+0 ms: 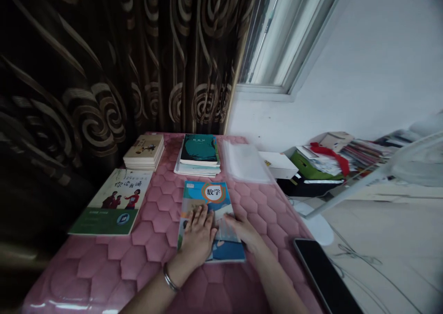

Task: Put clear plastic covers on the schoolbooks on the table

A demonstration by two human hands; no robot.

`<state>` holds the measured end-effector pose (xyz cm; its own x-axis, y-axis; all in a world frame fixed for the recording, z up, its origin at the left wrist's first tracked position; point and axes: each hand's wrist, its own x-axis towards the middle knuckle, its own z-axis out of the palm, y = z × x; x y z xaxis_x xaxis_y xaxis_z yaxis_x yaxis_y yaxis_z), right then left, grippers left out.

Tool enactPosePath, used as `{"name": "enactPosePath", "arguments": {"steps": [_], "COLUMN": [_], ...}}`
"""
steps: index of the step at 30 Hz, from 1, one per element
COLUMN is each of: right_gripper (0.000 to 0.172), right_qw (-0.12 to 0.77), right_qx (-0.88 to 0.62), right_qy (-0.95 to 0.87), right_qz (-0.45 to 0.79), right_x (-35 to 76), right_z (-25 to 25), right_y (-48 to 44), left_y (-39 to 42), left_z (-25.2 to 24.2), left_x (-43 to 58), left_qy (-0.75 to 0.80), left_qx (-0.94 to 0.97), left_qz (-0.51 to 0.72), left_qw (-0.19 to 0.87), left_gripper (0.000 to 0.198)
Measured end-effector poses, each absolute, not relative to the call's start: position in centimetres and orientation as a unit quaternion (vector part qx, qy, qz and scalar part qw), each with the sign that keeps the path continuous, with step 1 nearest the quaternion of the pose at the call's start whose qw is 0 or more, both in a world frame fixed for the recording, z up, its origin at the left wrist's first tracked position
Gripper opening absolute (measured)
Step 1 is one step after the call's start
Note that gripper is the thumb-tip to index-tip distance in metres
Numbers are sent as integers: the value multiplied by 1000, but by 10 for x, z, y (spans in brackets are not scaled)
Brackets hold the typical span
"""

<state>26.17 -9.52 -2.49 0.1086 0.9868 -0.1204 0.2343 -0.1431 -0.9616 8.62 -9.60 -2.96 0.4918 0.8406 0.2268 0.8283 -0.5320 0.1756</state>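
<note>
While both forearms are stretched forward from the near edge over the pink quilted worktop (155, 240), the left hand (199, 234) is laid flat, palm down, on the lower half of a mathematics textbook (212, 195), with its fingers spread and pointed away from the body. A metal bangle (170, 278) is worn at that wrist. The right hand (242, 231) is set just beside it, palm down and opened. Its fingertips are turned inward toward the left hand and rested on a pale translucent sheet (226, 228) that lies over the book's right part. Nothing is gripped by either hand.

The textbook is placed face up near the middle of the worktop, with its title toward the far side. A green-edged reader (116, 203) is seen to the left, well apart from it. Along the far edge are ranged a low stack of beige books (144, 151), a stack topped by a teal book (200, 150) and a pile of clear plastic sleeves (244, 161). A dark-screened device (321, 272) is seen at the right edge, near the right forearm.
</note>
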Motion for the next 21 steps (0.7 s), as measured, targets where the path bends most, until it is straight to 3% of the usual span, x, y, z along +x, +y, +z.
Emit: {"name": "enactPosePath", "arguments": {"steps": [3,6,11,15,18,21], "right_gripper": [33,29,23,24,29,27], "right_qw": [406,376,220,122,95,65], "right_qx": [-584,-612,-662,-593,-493,-420], "right_qy": [-512,-569,-707,-789,-842,-871], "right_qz": [482,399,116,-101,-195,-247], "right_x": [261,263,251,228,217,216], "right_z": [-12,17,103,151,146,108], "right_y": [-96,-89,-88,-107,-116,-116], "left_y": [-98,-90,-60,-29,-10,0], "left_z": [-34,-28,23,80,92,71], "left_x": [83,84,86,55,16,-13], "left_qy": [496,501,448,437,489,522], "left_qx": [849,820,685,578,542,505], "left_qz": [174,233,435,445,421,364], "left_qw": [63,150,375,526,539,584], "left_gripper": [49,50,48,55,58,63]}}
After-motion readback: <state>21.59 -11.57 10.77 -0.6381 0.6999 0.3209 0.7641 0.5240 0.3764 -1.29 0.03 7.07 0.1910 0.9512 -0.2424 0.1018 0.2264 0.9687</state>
